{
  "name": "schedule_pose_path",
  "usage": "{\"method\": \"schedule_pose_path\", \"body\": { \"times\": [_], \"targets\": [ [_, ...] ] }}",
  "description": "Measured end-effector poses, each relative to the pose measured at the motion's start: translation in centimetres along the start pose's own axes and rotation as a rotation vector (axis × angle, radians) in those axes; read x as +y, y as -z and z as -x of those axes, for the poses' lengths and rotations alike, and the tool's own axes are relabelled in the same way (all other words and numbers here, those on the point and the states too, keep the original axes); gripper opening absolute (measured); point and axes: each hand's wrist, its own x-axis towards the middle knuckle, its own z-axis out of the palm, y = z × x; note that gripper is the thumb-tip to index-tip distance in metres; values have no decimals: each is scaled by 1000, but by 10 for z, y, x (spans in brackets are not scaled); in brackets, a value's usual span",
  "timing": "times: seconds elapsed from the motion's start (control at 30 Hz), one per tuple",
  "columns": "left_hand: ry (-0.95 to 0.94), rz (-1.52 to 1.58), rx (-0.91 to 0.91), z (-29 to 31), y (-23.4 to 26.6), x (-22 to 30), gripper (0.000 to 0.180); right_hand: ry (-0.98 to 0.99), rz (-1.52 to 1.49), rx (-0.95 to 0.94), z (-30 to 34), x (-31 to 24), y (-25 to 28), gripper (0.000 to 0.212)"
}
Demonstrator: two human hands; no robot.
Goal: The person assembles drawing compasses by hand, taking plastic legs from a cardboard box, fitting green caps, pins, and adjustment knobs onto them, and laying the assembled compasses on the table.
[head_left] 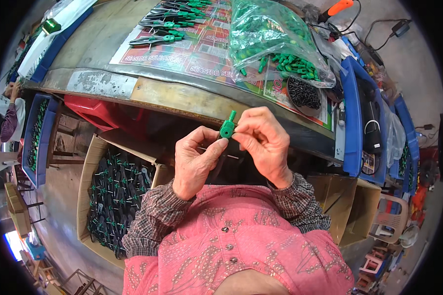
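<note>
My left hand [196,160] pinches a green plastic fitting [227,130] between thumb and fingers, in front of the table edge. The fitting has a round eye in its body and a ribbed, screw-like stem that points up. A dark part runs down from it behind my left thumb, mostly hidden. My right hand [267,142] is closed in a pinch at the fitting's right side, its thumb and fingertips touching or nearly touching it. Whatever lies between those fingertips is too small to name.
On the table sit a clear bag of green fittings [275,39], a bowl of small black screws [304,93] and black-and-green tools [170,24]. A carton [86,189] of similar tools stands lower left, another carton [362,211] lower right. Blue crates [350,118] flank the table.
</note>
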Motion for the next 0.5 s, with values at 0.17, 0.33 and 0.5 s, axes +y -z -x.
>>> {"method": "schedule_pose_path", "body": {
  "times": [0.17, 0.33, 0.5],
  "targets": [
    [-8, -29, 28, 4, -3, 0, 9, 47, 83, -2, 6, 0, -6, 16],
    [-41, -70, 61, 4, -5, -2, 8, 162, 209, 17, 5, 2, -6, 18],
    [-134, -210, 109, 5, -5, -7, 8, 199, 267, 36, 6, 1, -10, 19]
  ]
}}
